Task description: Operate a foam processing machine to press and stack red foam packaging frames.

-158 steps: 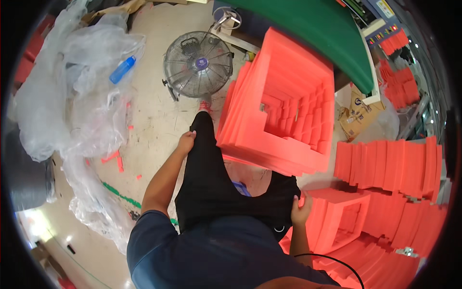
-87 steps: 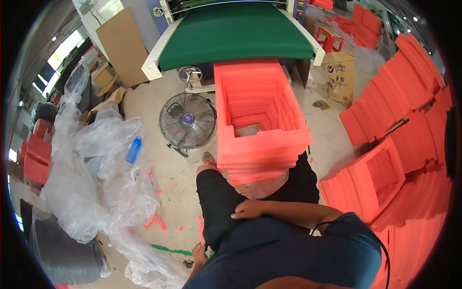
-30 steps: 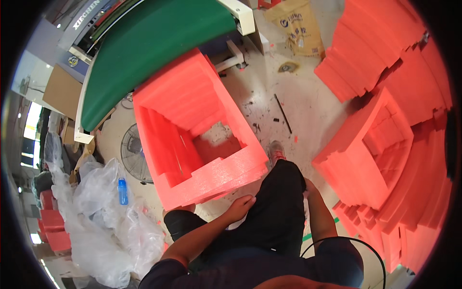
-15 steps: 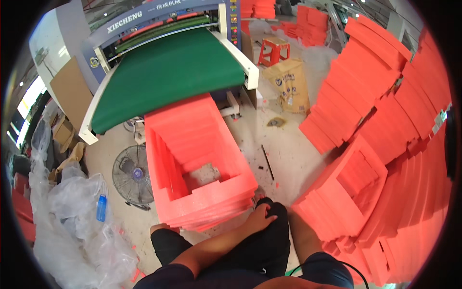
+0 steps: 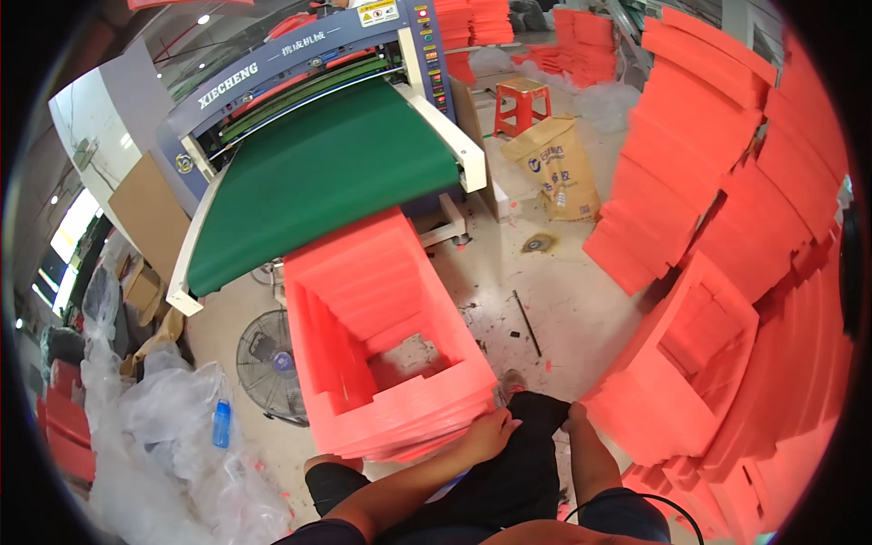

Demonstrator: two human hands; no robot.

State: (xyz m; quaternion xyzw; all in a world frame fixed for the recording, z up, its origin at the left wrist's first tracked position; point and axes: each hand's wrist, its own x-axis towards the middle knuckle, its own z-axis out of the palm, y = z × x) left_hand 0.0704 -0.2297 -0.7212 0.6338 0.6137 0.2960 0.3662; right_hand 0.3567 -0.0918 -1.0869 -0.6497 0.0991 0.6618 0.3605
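My left hand (image 5: 491, 436) is closed at the edge of my black shorts (image 5: 531, 459), on the leg over my right knee. Across from it, my right hand (image 5: 577, 418) pinches the other side of the same shorts leg, its fingers only partly visible. Between the two hands the cloth is stretched out. Just ahead of my knees stands a stack of red foam frames (image 5: 436, 400), with a rectangular hollow through which the floor shows.
A machine with a green conveyor belt (image 5: 327, 182) overhangs the stack's far end. To the left are a floor fan (image 5: 272, 359), plastic film (image 5: 173, 427) and a blue bottle (image 5: 221, 423). Red foam piles (image 5: 681, 136) rise on the right; a paper sack (image 5: 563, 173) and red stool (image 5: 520, 107) stand behind.
My right hand has come into view and gripped the shorts leg. My left hand has shifted from resting on the knee to the cloth's edge. The view has tilted up slightly.
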